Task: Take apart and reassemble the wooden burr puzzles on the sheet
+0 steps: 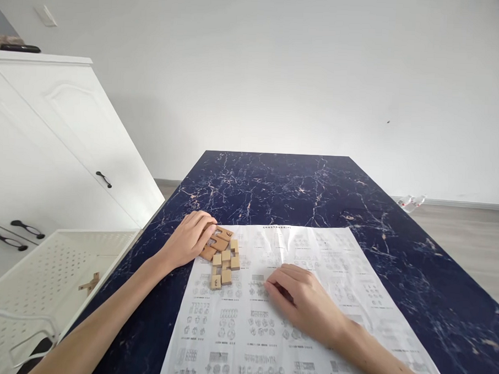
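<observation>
My left hand (pixel 191 235) rests at the paper's upper left corner, with its fingers closed and bent over the left ends of several flat brown notched wooden pieces (pixel 219 244). The brown pieces lie fanned out, one with a dark mark on it. Just below them, several paler notched wooden pieces (pixel 226 276) lie side by side on a printed paper sheet (pixel 313 245). Further right, my right hand (pixel 296 292) lies on the sheet, loosely curled, thumb near the index finger. Nothing shows in it, and its inner fingers are partly hidden.
The sheet, creased and covered with small diagrams, lies on a dark blue marbled table (pixel 270 188). A white perforated bin (pixel 35 255) stands left of the table, with a small wooden piece (pixel 89 283) and white cables in it. Behind it is a white cabinet (pixel 65 140).
</observation>
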{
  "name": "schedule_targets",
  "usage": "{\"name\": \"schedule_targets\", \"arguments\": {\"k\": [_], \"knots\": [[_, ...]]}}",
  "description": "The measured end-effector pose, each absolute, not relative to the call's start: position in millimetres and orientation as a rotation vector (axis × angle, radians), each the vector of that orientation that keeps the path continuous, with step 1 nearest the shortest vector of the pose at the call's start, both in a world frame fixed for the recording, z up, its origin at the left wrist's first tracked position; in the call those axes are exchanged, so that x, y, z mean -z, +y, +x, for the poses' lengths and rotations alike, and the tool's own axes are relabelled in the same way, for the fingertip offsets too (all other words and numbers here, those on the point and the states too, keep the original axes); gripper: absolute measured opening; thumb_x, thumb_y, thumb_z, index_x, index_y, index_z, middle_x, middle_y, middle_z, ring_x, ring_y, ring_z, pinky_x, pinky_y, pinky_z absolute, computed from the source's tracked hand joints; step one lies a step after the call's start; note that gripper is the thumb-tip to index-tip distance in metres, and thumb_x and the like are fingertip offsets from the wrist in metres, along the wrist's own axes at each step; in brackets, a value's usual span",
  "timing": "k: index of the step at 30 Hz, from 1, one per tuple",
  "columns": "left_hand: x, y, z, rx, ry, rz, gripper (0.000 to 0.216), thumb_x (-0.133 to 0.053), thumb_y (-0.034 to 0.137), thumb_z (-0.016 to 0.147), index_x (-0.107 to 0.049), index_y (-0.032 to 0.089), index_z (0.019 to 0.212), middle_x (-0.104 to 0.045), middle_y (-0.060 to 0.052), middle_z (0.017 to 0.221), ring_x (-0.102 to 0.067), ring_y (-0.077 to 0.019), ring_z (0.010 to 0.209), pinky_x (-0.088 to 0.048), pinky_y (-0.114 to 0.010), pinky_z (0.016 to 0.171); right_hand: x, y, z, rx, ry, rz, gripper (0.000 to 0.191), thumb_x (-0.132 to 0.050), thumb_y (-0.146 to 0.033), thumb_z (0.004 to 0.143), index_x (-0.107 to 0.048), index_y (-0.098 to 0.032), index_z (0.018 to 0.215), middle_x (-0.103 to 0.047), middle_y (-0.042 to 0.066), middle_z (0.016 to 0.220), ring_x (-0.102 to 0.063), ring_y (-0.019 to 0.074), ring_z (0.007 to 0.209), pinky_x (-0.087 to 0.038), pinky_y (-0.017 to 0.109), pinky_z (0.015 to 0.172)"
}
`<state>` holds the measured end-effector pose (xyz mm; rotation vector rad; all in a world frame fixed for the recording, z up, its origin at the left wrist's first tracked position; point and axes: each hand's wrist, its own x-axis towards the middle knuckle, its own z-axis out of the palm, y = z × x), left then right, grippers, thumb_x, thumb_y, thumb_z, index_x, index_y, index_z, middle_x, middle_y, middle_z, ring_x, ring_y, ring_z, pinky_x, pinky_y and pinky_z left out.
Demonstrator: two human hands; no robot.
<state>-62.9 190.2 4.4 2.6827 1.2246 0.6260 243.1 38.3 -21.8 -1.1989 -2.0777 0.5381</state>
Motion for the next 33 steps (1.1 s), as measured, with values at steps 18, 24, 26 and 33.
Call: {"name": "schedule_targets", "arguments": {"k": [18, 24, 26, 33], "knots": [[-2.9, 184.1, -61.3, -0.477, 1.402, 2.898, 0.048, -0.027, 0.039, 0.118, -0.061, 0.021, 0.089, -0.072, -0.007, 0.09, -0.069, -0.0246, 0.087, -0.051, -0.037, 0.083, 21.1, 37.2, 242.3, -0.48, -2.121, -1.188, 0.03, -0.049, -0.021, 0.112, -0.062, -0.023, 0.085, -0.07, 0.002, 0.076, -0.063, 0.0177, 0.069, -0.048, 0.033, 0.064], [1.2, 180.2, -60.8, -0.462, 1.584, 2.88, 0.053, -0.03, 0.047, 0.119, -0.064, 0.019, 0.089, -0.078, -0.008, 0.085, -0.075, -0.0245, 0.082, -0.042, -0.03, 0.061, 22.2, 36.2, 242.0, -0.493, -2.13, -1.184, 0.029, -0.049, -0.021, 0.112, -0.063, -0.022, 0.088, -0.071, 0.002, 0.078, -0.065, 0.0182, 0.071, -0.049, 0.034, 0.066], [1.5, 179.6, -59.7, -0.463, 1.635, 2.861, 0.054, -0.032, 0.049, 0.119, -0.064, 0.019, 0.087, -0.079, -0.008, 0.085, -0.076, -0.0246, 0.08, -0.039, -0.029, 0.058, 23.0, 35.6, 241.9, -0.501, -2.131, -1.184, 0.028, -0.049, -0.02, 0.112, -0.064, -0.022, 0.088, -0.071, 0.002, 0.078, -0.064, 0.0179, 0.07, -0.048, 0.033, 0.066], [3.3, 175.6, -56.0, -0.48, 1.738, 2.792, 0.048, -0.035, 0.046, 0.116, -0.065, 0.019, 0.09, -0.078, -0.008, 0.081, -0.075, -0.0243, 0.07, -0.03, -0.028, 0.052, 23.0, 34.6, 242.3, -0.472, -2.146, -1.168, 0.028, -0.049, -0.019, 0.112, -0.064, -0.022, 0.089, -0.071, 0.003, 0.079, -0.065, 0.0187, 0.071, -0.049, 0.033, 0.066]]}}
